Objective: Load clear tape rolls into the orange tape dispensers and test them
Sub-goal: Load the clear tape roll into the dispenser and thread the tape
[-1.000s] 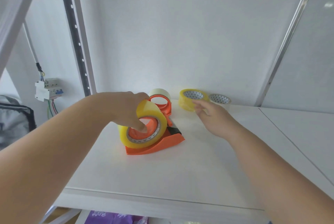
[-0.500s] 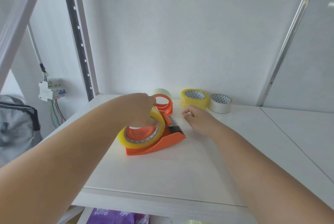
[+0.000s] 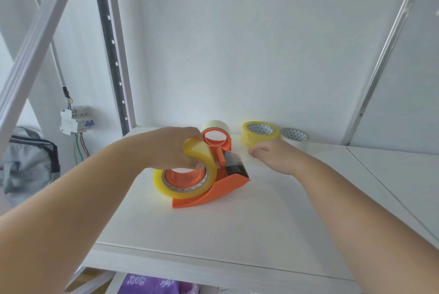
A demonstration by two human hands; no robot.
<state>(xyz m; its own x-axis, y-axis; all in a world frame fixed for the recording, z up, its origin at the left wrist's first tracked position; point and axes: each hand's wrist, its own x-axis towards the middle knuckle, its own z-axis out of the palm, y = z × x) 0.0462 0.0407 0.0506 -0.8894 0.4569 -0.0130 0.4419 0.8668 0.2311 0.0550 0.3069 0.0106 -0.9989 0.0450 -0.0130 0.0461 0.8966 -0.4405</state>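
Note:
An orange tape dispenser [image 3: 221,189] lies on the white shelf [image 3: 261,234]. A yellowish clear tape roll [image 3: 190,186] sits around its orange hub. My left hand [image 3: 175,148] grips the top of that roll from above. My right hand [image 3: 273,156] hovers just right of the dispenser's black cutter end, fingers pinched together; a faint clear tape strip seems to run from the cutter to them. A second orange dispenser [image 3: 217,138] holding a pale roll stands behind the first.
A loose yellow tape roll [image 3: 260,134] and a clear one [image 3: 295,139] lie at the back by the white wall. A perforated upright [image 3: 111,56] rises at the left. Beyond it are a wall breaker box [image 3: 74,120] and a grey bag [image 3: 28,160].
My left hand has pushed the roll down from tilted onto the dispenser's hub. My right hand drew back from the yellow roll at the back to the cutter end and pinched its fingers.

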